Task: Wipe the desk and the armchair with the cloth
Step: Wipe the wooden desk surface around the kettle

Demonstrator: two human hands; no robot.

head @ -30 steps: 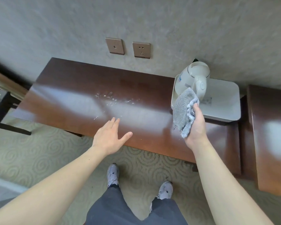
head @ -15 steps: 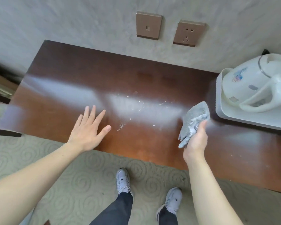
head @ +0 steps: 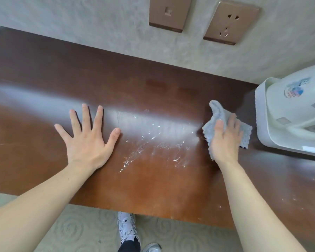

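The dark brown wooden desk fills most of the view and stands against the wall. White crumbs and streaks lie across its middle. My left hand rests flat on the desk left of the mess, fingers spread, holding nothing. My right hand presses the grey cloth flat onto the desk at the right edge of the mess. One corner of the cloth sticks up past my fingers. No armchair is in view.
A white tray carrying a white electric kettle sits on the desk just right of the cloth. Two bronze wall plates, a switch and a socket, are on the wall behind. Patterned carpet and my shoes show below the desk's front edge.
I have leaned in closer to the desk. My left hand has come down flat on the desk, and my right hand has lowered the cloth from the air onto the surface beside the tray.
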